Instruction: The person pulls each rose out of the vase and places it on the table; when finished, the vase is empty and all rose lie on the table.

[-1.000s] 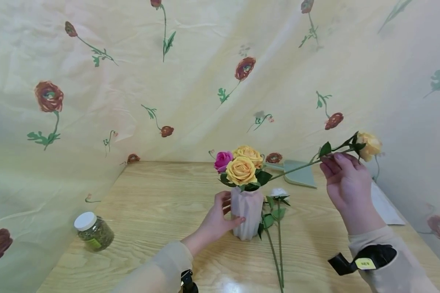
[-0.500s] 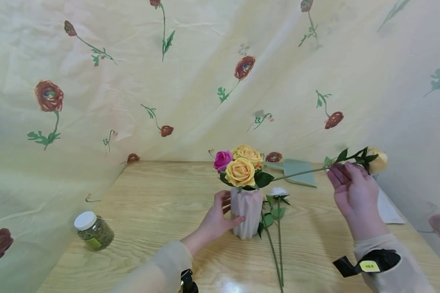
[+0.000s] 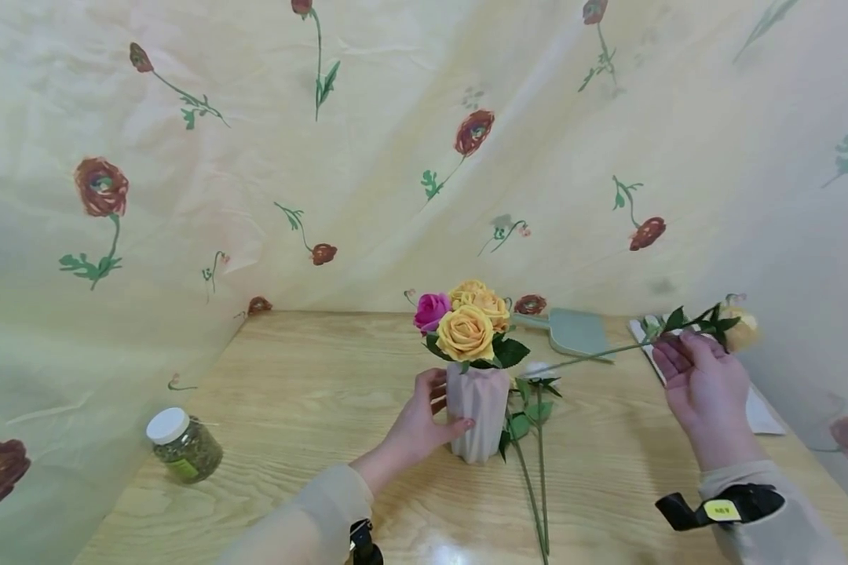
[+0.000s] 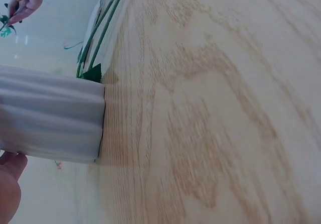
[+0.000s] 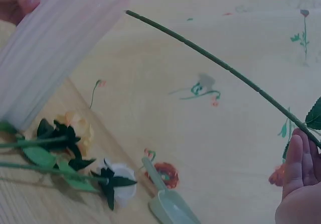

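Observation:
My left hand grips the pale pink ribbed vase around its side, thumb in front. The vase stands upright and bears yellow roses and a magenta rose. Off to the right, my right hand pinches a pale yellow rose by its stem, just below the bloom. That stem slants down leftward; in the right wrist view its bare end is beside the vase's upper part, outside it. A white rose and another yellow rose lie on the table right of the vase.
A grey-green dustpan-like scoop lies behind, near the patterned backdrop. White flat material lies at the table's right edge, behind my right hand. A white-lidded jar stands tilted-looking at the left.
My right hand has moved right and lower with the yellow rose, so its stem now lies at a flatter angle. The left hand keeps its hold on the vase.

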The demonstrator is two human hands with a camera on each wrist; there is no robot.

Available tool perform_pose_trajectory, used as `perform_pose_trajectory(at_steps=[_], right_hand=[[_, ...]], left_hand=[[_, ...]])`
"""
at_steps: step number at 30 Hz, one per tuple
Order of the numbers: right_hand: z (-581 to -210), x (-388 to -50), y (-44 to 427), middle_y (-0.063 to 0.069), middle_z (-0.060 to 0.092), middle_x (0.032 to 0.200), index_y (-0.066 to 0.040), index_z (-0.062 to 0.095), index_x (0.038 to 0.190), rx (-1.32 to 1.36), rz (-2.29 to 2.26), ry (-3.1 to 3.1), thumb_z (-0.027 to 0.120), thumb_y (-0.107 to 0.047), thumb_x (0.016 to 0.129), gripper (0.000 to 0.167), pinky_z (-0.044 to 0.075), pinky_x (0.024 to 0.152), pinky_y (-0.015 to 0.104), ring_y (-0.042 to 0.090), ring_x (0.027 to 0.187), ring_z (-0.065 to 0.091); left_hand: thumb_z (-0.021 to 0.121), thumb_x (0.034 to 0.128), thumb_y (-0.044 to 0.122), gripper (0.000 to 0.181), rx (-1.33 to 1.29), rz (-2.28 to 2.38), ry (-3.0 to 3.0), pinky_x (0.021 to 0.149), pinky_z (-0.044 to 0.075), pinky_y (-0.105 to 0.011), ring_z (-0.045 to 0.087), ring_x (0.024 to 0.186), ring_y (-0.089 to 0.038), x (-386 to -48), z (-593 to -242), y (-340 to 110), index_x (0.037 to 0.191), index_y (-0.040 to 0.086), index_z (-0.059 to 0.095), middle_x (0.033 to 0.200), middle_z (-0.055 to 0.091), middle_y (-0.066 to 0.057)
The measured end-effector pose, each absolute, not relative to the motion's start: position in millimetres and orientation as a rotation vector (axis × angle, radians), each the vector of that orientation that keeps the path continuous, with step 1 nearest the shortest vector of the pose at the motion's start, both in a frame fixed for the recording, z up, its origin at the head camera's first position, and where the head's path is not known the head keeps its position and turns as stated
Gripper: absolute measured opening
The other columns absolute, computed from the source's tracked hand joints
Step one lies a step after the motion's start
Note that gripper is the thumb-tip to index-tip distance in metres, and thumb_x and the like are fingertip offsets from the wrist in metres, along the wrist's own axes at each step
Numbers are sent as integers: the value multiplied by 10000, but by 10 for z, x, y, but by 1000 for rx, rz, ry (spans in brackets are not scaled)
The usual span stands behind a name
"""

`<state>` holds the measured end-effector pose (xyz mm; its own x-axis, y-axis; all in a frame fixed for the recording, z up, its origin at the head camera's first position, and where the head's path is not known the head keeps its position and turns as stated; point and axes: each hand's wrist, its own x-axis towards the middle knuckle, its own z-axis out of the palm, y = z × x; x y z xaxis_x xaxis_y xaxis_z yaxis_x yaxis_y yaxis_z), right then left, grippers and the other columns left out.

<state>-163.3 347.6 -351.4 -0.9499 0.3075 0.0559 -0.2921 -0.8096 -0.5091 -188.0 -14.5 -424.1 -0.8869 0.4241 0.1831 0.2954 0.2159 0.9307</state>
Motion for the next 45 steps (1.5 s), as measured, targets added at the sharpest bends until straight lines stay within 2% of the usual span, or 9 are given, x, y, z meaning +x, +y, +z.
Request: perform_pose_trajectory(at_steps=[6, 15, 18, 22, 25, 32, 38, 45], right_hand=[[-3594, -1626, 3475, 124, 655, 737, 24, 636, 836, -121, 2641, -1098, 550, 25, 916, 118, 572, 603, 280, 200, 645, 650], [-3794, -1670, 3371, 15, 652, 725, -76, 685, 814, -197, 2360, -1694, 595, -51, 909, 133, 555, 592, 204, 104, 643, 632], [-3892, -1697, 3324, -24, 647, 732, -14, 638, 915, -251, 2169, -1935, 599, -104, 917, 98, 552, 605, 189, 79, 656, 627], [-4007, -1731, 3255, -69, 644, 760, 116, 520, 1101, -288, 1884, -2235, 569, -162, 941, 325, 557, 643, 204, 55, 681, 627], [-4068, -1751, 3202, -46, 652, 820, 142, 482, 1171, -291, 1720, -2405, 549, -190, 953, 403, 560, 675, 226, 40, 707, 626], [-4175, -1783, 3100, 87, 669, 938, 152, 470, 1217, -282, 1668, -2543, 558, -150, 944, 417, 554, 700, 224, 28, 732, 630], [-4270, -1804, 3018, 113, 660, 943, 158, 471, 1200, -302, 1685, -2561, 571, -119, 931, 399, 546, 680, 203, 48, 738, 625], [-4409, -1816, 2924, 204, 613, 999, 164, 462, 1193, -310, 1707, -2595, 574, -80, 919, 383, 555, 682, 232, 101, 765, 621]], left_hand=[[749, 809, 216, 744, 682, 1747, 2373, 1030, 393, -395, 415, 1253, -279, -1874, -4231, -147, 1353, 93, 255, 1352, 397, -91], [743, 816, 211, 744, 700, 1752, 2359, 1030, 393, -396, 407, 1257, -289, -1852, -4199, -149, 1357, 87, 248, 1356, 390, -98], [744, 814, 205, 743, 710, 1759, 2356, 1029, 394, -399, 406, 1256, -298, -1854, -4204, -149, 1356, 80, 250, 1355, 392, -108], [748, 810, 202, 740, 709, 1765, 2352, 1027, 396, -396, 405, 1257, -304, -1857, -4218, -144, 1351, 81, 258, 1355, 394, -108], [748, 810, 204, 740, 705, 1771, 2344, 1030, 392, -400, 400, 1262, -303, -1859, -4224, -143, 1352, 87, 258, 1358, 391, -102], [748, 811, 204, 741, 690, 1780, 2333, 1035, 386, -411, 398, 1262, -309, -1855, -4225, -154, 1352, 89, 255, 1358, 390, -98], [743, 817, 225, 739, 680, 1767, 2339, 1037, 383, -419, 397, 1264, -304, -1855, -4226, -155, 1355, 95, 254, 1360, 388, -86], [742, 818, 224, 736, 680, 1765, 2336, 1040, 380, -409, 395, 1268, -289, -1862, -4240, -160, 1353, 98, 253, 1357, 386, -72]])
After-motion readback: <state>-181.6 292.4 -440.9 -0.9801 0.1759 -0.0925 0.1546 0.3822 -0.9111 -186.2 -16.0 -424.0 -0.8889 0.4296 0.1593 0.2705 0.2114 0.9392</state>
